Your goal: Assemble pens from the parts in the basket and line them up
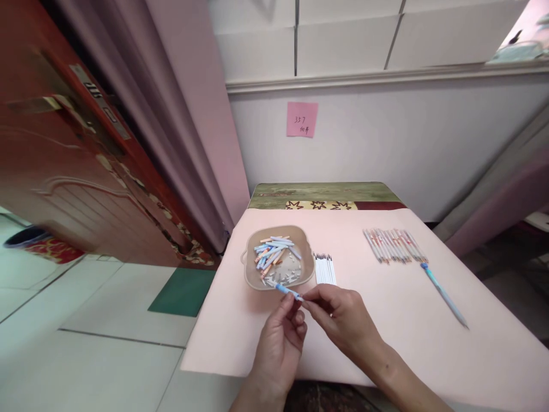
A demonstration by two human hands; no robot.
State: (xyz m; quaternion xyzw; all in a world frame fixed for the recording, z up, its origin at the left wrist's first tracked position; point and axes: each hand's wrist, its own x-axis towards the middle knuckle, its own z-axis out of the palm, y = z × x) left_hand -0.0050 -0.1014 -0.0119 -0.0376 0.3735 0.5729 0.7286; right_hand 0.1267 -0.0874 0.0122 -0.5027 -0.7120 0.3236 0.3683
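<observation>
- Left hand (278, 343) and right hand (347, 312) are brought together above the pale pink counter (360, 343), a blue pen barrel (286, 290) gripped between them at the near edge of the bin.
- Its near, paler end is pinched between right thumb and fingertips, while the barrel is steadied by the left thumb and curled fingers; whether any small part is enclosed there cannot be told.
- Blue and orange barrels (274, 250) are heaped in the beige plastic bin (309, 252), with small grey-white pieces (291, 278) scattered across its floor.
- White refills with dark tips (326, 272) are lined up just beside the bin, partly behind the right hand.
- Farther right, patterned clear pens (394, 246) are laid in a row, and a single blue-topped pen (446, 297) is set slantwise near them.
- Any tiny part could be dropped if the fingertip pinch were loosened, and could be lost among the similar pieces below.
- The slim barrel could be slipped or twisted askew by uneven pressure, since little of it is covered by the fingers.
- The refills could be knocked out of line by a sideways brush of the right hand.
</observation>
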